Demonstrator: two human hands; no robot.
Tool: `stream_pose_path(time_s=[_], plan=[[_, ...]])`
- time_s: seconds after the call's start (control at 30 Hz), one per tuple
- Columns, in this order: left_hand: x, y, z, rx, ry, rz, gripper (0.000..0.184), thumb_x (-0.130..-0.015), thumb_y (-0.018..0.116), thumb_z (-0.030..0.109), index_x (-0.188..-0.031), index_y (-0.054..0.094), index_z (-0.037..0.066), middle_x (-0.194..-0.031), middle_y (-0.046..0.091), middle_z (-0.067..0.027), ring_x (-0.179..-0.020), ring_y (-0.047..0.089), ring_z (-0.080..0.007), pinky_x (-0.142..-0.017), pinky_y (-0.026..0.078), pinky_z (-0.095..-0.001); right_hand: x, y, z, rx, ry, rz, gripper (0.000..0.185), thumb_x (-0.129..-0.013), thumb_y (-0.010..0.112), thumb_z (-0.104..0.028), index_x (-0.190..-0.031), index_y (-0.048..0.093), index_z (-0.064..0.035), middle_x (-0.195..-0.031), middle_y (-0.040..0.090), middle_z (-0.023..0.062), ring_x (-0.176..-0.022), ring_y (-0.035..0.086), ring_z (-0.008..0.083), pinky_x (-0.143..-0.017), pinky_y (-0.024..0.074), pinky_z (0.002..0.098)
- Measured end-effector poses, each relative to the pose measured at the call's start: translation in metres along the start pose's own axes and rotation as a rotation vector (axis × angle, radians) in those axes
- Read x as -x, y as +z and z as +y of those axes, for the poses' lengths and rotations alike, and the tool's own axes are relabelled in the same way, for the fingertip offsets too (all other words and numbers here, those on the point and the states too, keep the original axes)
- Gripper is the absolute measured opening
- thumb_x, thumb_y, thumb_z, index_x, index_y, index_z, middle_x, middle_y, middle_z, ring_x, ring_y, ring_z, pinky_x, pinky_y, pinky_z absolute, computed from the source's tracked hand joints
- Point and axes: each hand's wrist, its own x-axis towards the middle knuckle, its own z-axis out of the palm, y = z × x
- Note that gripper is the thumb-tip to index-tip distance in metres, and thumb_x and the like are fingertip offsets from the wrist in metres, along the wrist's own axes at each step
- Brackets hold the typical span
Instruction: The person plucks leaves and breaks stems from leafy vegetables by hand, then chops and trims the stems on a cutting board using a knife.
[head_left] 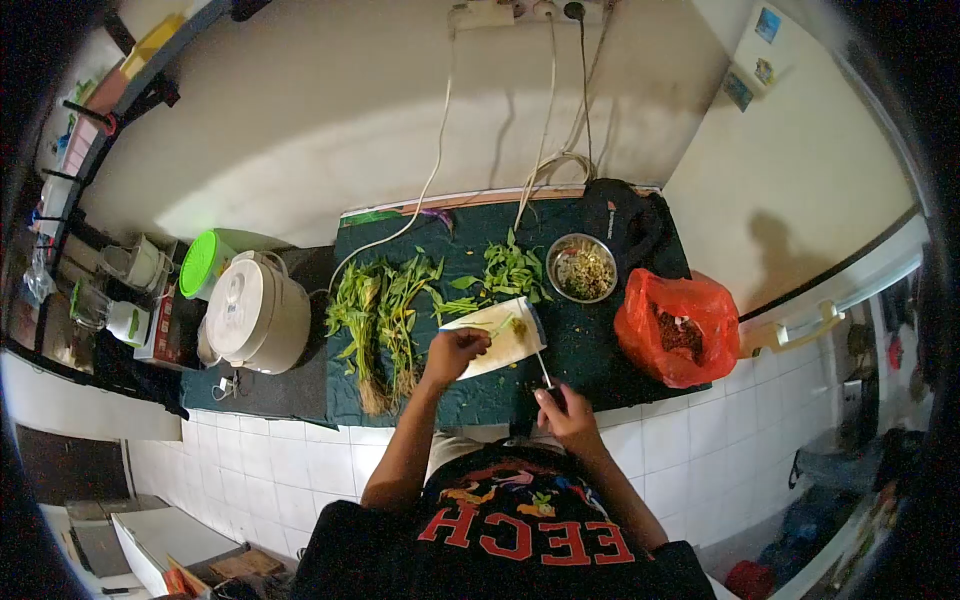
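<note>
My right hand [566, 418] is closed around the black handle of a knife [543, 372], its thin blade pointing up at the right edge of the cutting board [480, 374]. Over the board's left part, my left hand [458, 355] is pinched shut on a thin green vegetable stem [503, 324]. A small green-brown bit lies on the board near the blade. Just beyond the board sits a pile of picked green leaves [513, 270]. To the left lie bunches of leafy greens [360, 325] with their roots toward me.
A steel bowl [582, 268] of chopped food stands behind the board on the right, near a red plastic bag [680, 330] with brown contents. A rice cooker [258, 312] and a green-lidded container [206, 264] are at left. A white cable [440, 165] trails onto the dark green tablecloth [460, 405].
</note>
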Motion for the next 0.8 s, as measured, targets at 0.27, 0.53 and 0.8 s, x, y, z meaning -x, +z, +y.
stream_pose_path(time_s=[0.27, 0.53, 0.8], plan=[[0.066, 0.020, 0.069, 0.518, 0.032, 0.059, 0.018, -0.087, 0.072, 0.008, -0.104, 0.070, 0.000, -0.088, 0.068, -0.0019, -0.080, 0.061, -0.0089, -0.075, 0.049, -0.0245, -0.046, 0.000, -0.061, 0.097, -0.492, 0.341, 0.053, -0.088, 0.071, -0.017, -0.133, 0.049, -0.0002, -0.087, 0.070, 0.0062, -0.077, 0.065, 0.0113, -0.075, 0.0506, 0.0262], [0.084, 0.010, 0.092, 0.446, 0.249, 0.060, 0.026, -0.090, 0.068, 0.011, -0.115, 0.065, 0.003, -0.096, 0.068, -0.0040, -0.086, 0.063, -0.0123, -0.081, 0.050, -0.0281, -0.023, 0.005, -0.119, -0.174, -0.389, 0.114, 0.062, -0.084, 0.075, -0.020, -0.137, 0.047, -0.0037, -0.097, 0.070, 0.0091, -0.087, 0.065, 0.0128, -0.076, 0.0517, 0.0282], [0.078, -0.001, 0.120, 0.707, 0.253, -0.150, 0.027, -0.095, 0.062, 0.016, -0.117, 0.060, 0.000, -0.095, 0.068, -0.0060, -0.087, 0.064, -0.0143, -0.081, 0.052, -0.0293, -0.012, 0.007, -0.143, -0.090, -0.500, 0.008, 0.057, -0.087, 0.072, -0.015, -0.138, 0.047, -0.0041, -0.102, 0.069, 0.0076, -0.091, 0.062, 0.0119, -0.084, 0.0498, 0.0290]])
